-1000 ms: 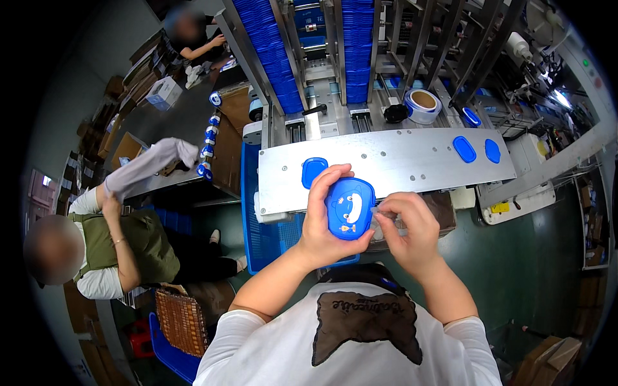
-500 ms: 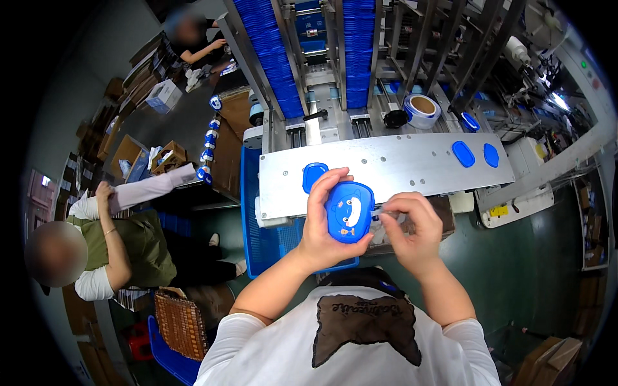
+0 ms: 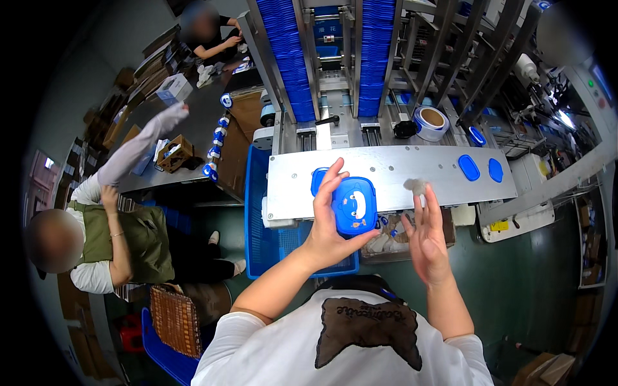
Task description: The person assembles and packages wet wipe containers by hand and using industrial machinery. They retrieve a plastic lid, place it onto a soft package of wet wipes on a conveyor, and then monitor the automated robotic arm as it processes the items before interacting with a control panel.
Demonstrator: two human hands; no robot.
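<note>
In my left hand [image 3: 327, 239] I hold a rounded blue plastic lid [image 3: 354, 207] with a cartoon face printed on it; my thumb is along the lower edge and my fingers along the left side. My right hand [image 3: 429, 251] is to the right of the lid, apart from it, with fingers stretched out. A small greyish, crumpled-looking scrap [image 3: 416, 186] shows at its fingertips; whether it sticks to them or is loose I cannot tell. Behind my left fingers, a second blue lid [image 3: 317, 179] lies partly hidden on the metal plate [image 3: 402, 164].
Two blue lids, a left one [image 3: 468, 167] and a right one [image 3: 495, 170], lie on the plate's right side. A tape roll [image 3: 431, 122] sits behind it. Tall lid stacks [image 3: 281, 58] stand in the machine. Below are a blue crate [image 3: 256, 225] and a scrap box [image 3: 380, 256]. Two people work at left.
My right hand has come away from the lid's edge to the right, and its pinching fingers have opened out. My left hand still holds the lid. The person at left has raised a pale sleeve-like cloth.
</note>
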